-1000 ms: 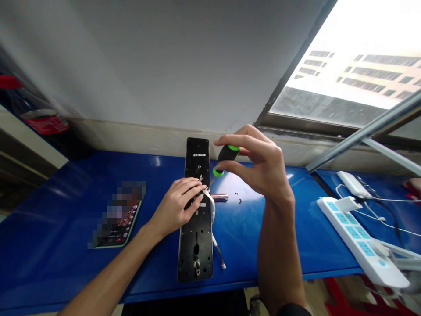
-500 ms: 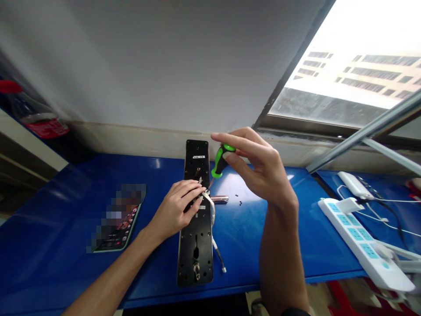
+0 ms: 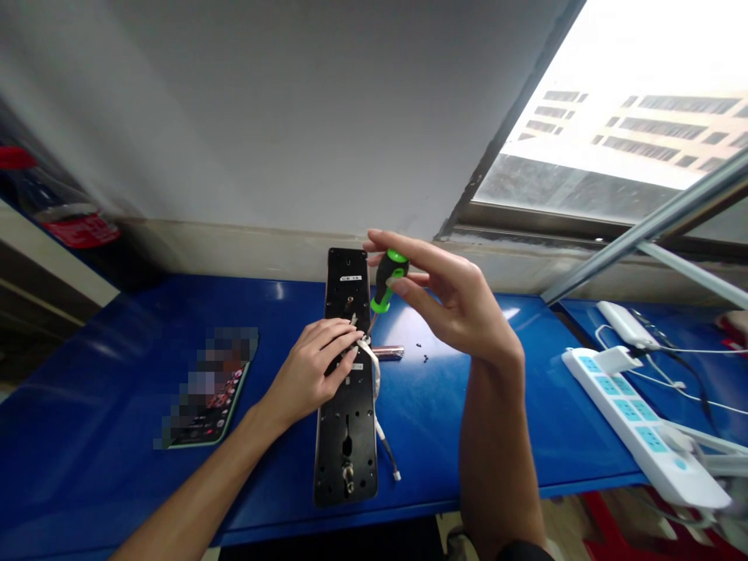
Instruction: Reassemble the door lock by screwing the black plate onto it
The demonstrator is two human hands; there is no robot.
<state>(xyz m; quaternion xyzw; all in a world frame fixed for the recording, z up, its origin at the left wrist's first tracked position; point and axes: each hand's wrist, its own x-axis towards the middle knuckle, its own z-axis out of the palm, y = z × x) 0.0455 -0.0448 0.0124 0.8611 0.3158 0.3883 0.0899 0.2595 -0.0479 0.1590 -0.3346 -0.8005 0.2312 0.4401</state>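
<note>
**Q:** ok, why the two-handed claw pose over that thing?

**Me:** lol fair. My left hand (image 3: pixel 312 362) is laid across the middle of the long black plate (image 3: pixel 346 397), mostly I'd say so it doesn't skate about on the blue table (image 3: pixel 421 436). Fingers are bent over by the white-sleeved cable (image 3: pixel 375 374); can't tell from this angle if they're pinching anything under there.

**Q:** and the other one?

**Me:** Right hand (image 3: pixel 453 300) has the green-and-black screwdriver (image 3: pixel 384 276) between thumb and fingers, up near the top of the handle. Light grip, which probably makes it easier to spin. It's tilted, with the shaft running down to the plate right by my left fingertips, so I guess those help steady that spot.

**Q:** where's the rest?

**Me:** Plate's lower centre of the frame, cable hanging off its right edge, so most of the face is open to get at. Little dark bits (image 3: pixel 425 358) are right of centre, just off the plate, handy but out from under my palms. Phone (image 3: pixel 227 397) is lower left, well out of elbow range.
</note>
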